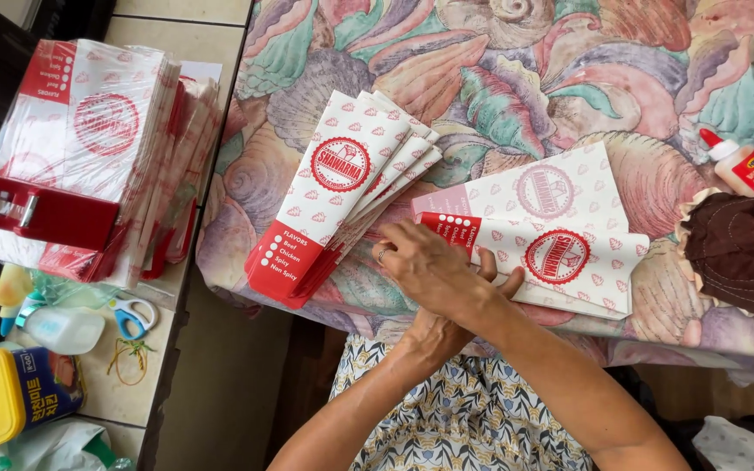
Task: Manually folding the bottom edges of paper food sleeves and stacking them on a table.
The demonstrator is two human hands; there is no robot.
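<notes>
My right hand (429,266) reaches across from the right and lies on the red end of a flat white-and-red paper bag (569,257), fingers curled over it. A ring shows on one finger. My left hand (436,336) comes up from the left and crosses under my right wrist at the table's edge. It is mostly hidden, with one finger resting on the same bag. A second such bag (544,187) lies partly beneath the first. Just left of my hands, several more bags (342,166) are fanned out.
A shell-patterned tablecloth (499,78) covers the table. A glue bottle (743,166) and brown cloth (743,249) lie at the right. On the left counter are a tall stack of bags (106,122), red tape dispenser (37,211), scissors (133,314), plastic bottle (63,330) and yellow-lidded tub (2,397).
</notes>
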